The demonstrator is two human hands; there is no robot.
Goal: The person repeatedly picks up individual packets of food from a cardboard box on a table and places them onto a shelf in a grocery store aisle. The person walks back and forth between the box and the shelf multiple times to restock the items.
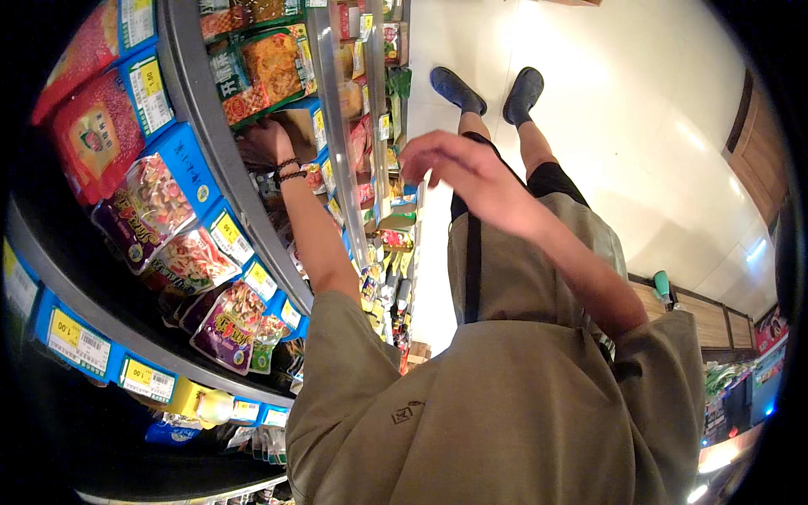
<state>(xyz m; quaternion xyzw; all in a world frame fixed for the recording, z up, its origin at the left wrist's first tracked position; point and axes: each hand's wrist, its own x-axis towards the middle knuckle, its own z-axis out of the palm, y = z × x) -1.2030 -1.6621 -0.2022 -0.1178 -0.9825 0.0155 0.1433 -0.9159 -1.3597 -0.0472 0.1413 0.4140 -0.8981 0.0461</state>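
My left hand [268, 142], with dark bead bracelets at the wrist, reaches into a shelf of packaged snacks on the left. Its fingers are in shadow among the goods, so I cannot see whether they grip anything. Beside it is a brown open display box [300, 129] with a price tag on its front. Just above lies a green-edged packet [271, 69] with a picture of orange food. My right hand [457, 173] hangs in front of my body near the shelf edge, blurred, its fingers loosely curved and apart. Nothing shows in it.
Red packets [98, 132] and purple snack pouches [230, 328] sit in blue trays on the nearer tier. A dark shelf rail [208, 126] and clear plastic strips [341, 126] run along the tiers. My feet in dark shoes stand on a pale tiled floor [618, 107]. Wooden cabinets [697, 315] stand at right.
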